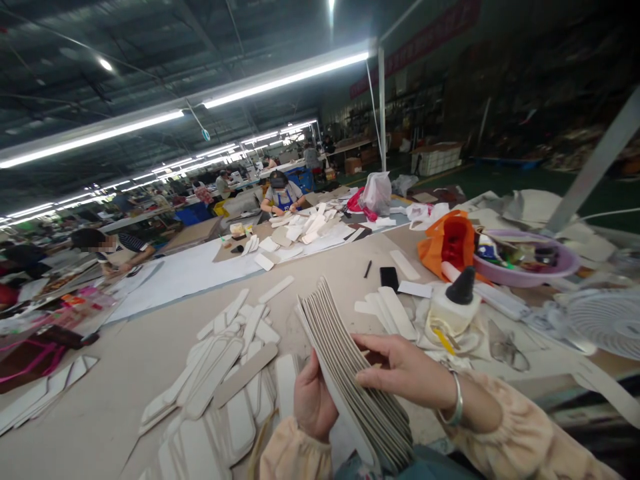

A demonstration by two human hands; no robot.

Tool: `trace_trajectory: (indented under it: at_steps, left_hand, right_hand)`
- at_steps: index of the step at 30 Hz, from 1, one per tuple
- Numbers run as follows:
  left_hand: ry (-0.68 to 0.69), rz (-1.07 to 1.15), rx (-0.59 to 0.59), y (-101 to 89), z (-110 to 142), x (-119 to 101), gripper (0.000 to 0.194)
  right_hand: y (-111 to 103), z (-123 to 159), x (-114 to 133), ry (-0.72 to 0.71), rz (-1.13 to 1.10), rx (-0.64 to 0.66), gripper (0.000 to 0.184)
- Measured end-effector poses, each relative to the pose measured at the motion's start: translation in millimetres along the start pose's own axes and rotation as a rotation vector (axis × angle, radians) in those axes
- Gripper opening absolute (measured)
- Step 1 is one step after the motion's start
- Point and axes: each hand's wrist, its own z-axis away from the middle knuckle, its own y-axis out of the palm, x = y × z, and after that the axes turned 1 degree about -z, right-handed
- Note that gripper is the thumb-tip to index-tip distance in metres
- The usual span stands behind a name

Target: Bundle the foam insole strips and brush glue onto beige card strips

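A thick stack of long, off-white strips with rounded ends (333, 343) stands on edge and slightly fanned, close in front of my body. My left hand (314, 399) is closed round its left side, thumb up along the outer strip. From the right, my right hand (400, 370) grips the same stack, its fingers and thumb against the strips' edges. A silver bangle circles that wrist. Left of the stack lies a loose heap of similar strips (215, 377), and a few more strips (387, 310) rest beyond my right hand. The strips' lower ends are partly hidden near my clothing.
To the right stand a glue bottle with a black cone tip (453, 310), an orange bag (447, 243), a lilac basin (530, 270) and a white fan (607, 320). A black phone (389, 279) lies on the table (170, 320). Co-workers sit across and at left.
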Motion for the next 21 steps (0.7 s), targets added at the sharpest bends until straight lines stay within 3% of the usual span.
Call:
trace_trajectory:
  at_steps: [8,21]
  left_hand:
    - [0.014,0.042,0.075,2.9,0,-2,0.044]
    - [0.034,0.066,0.07,9.4,1,-2,0.047]
  right_hand:
    - [-4,-2,1,-0.009,0.026,0.014,0.049]
    - [-3,-3,4,-0.02,0.056,0.005,0.053]
